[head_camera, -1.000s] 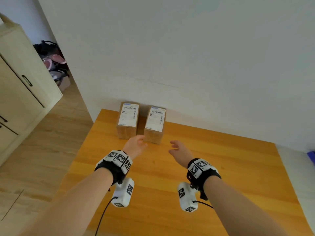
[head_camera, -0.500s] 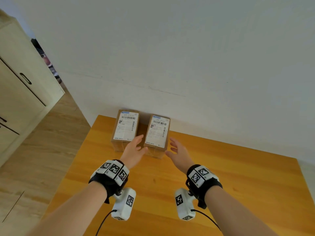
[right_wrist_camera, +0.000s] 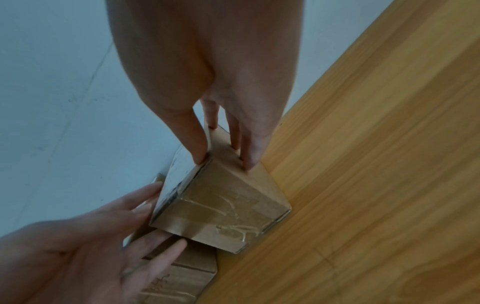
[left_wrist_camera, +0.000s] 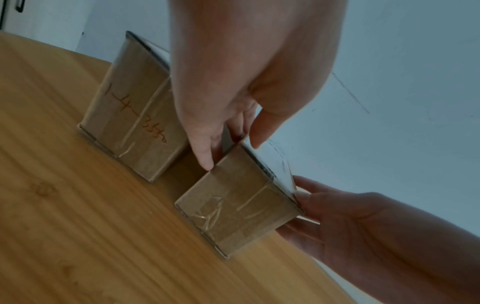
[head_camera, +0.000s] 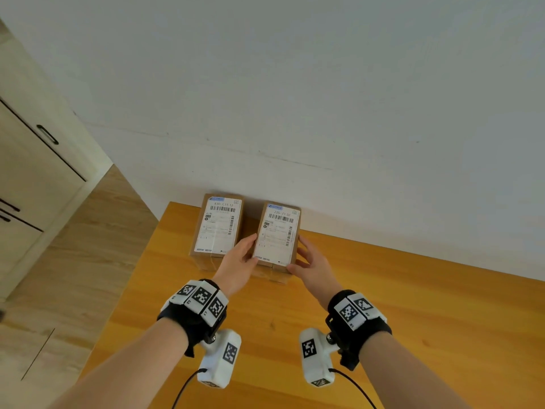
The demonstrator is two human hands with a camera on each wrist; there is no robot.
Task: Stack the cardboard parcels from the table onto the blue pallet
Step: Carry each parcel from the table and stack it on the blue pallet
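Parcels of cardboard, two in number, stand side by side at the far edge of the bench point(head_camera: 383, 305), against the white wall point(head_camera: 324, 84); the blue pallet is not in view. Left parcel point(head_camera: 217, 228) stands free, a label on top and handwriting on its near end. Right parcel point(head_camera: 277, 235), taped and labelled likewise, is bracketed by both hands. Left hand point(head_camera: 236, 265): thumb over the top left edge, fingers point(left_wrist_camera: 205, 152) reaching down into the gap between the two parcels, against the left side. Right hand point(head_camera: 312, 262): thumb at the top right edge, fingers point(right_wrist_camera: 250, 152) laid along the right side. Both hands are only slightly curled, clasping the right parcel between them; it appears to rest on the bench, not yet lifted.

Step in hand, as judged: securing a two-handed hold before the lift. The tape and label look smooth, so squeezing inward evenly from both sides, with the fingers low on the walls, should guard against slipping. Lifting straight up first would keep the left hand's knuckles from nudging the neighbouring parcel across the narrow gap.

Compared with half a second earlier: both hands then hovered open just short of the near end of the parcels, touching neither; they have since advanced and closed onto the sides of the right parcel. Neither parcel has visibly shifted.
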